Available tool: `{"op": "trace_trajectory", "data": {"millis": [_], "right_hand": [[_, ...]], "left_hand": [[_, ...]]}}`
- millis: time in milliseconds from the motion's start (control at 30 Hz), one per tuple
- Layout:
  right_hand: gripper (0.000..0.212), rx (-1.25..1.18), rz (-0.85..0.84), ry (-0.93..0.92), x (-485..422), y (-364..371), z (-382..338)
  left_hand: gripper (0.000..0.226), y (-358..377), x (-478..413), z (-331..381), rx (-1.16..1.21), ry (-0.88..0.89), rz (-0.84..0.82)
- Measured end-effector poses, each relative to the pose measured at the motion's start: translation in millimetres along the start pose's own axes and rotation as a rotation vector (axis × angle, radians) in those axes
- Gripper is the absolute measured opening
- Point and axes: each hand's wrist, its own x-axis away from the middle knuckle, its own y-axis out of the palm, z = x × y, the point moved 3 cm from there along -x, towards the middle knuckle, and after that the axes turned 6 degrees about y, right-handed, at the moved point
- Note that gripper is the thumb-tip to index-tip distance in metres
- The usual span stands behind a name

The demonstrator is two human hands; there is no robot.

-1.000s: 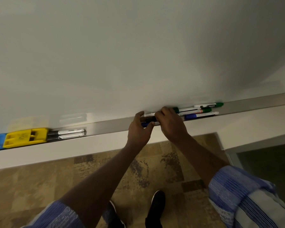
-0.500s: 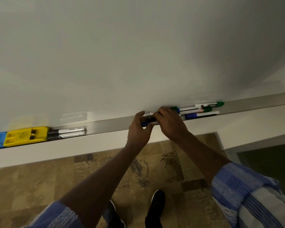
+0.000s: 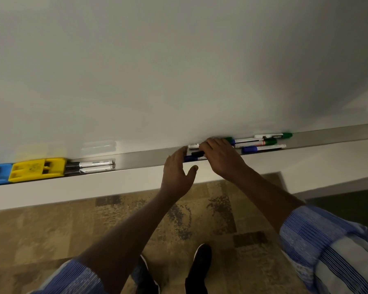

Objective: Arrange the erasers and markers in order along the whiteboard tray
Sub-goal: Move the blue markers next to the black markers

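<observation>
Lettering on markers (image 3: 261, 143) is unreadable; right hand (image 3: 221, 158) covers some, left hand (image 3: 176, 172) spread.

Both bare forearms are reaching forward and up, their blue striped sleeves pushed back near the elbows. The left hand (image 3: 177, 174) is spreading loose, fingers pointing up and thumb splayed out to the right. The right hand (image 3: 222, 158) is lying palm down, its fingers curling leftward, close beside the left.

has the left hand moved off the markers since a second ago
Yes. The left hand has opened and drawn back toward the tray's front edge, thumb off the markers; the right hand covers them.
</observation>
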Motion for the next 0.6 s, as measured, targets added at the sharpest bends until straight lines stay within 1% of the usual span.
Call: {"op": "trace_trajectory", "data": {"millis": [100, 200, 300, 400, 600], "right_hand": [[0.019, -0.015, 0.044, -0.008, 3, 0, 1], [0.020, -0.061, 0.112, 0.012, -1, -9, -1], [0.018, -0.129, 0.155, 0.050, -15, -20, -13], [0.018, -0.220, 0.148, 0.025, -28, -25, -37], [0.017, -0.308, 0.158, -0.048, -58, -26, -105]], "left_hand": [[0.064, -5, 10, -14, -0.208, 0.043, -0.024], [0.071, -12, 24, -34, -0.404, 0.093, -0.092], [0.079, -22, 37, -57, -0.563, 0.100, -0.159], [0.082, -36, 45, -75, -0.634, 0.091, -0.184], [0.085, -67, 60, -101, -0.696, 0.078, -0.205]]}}
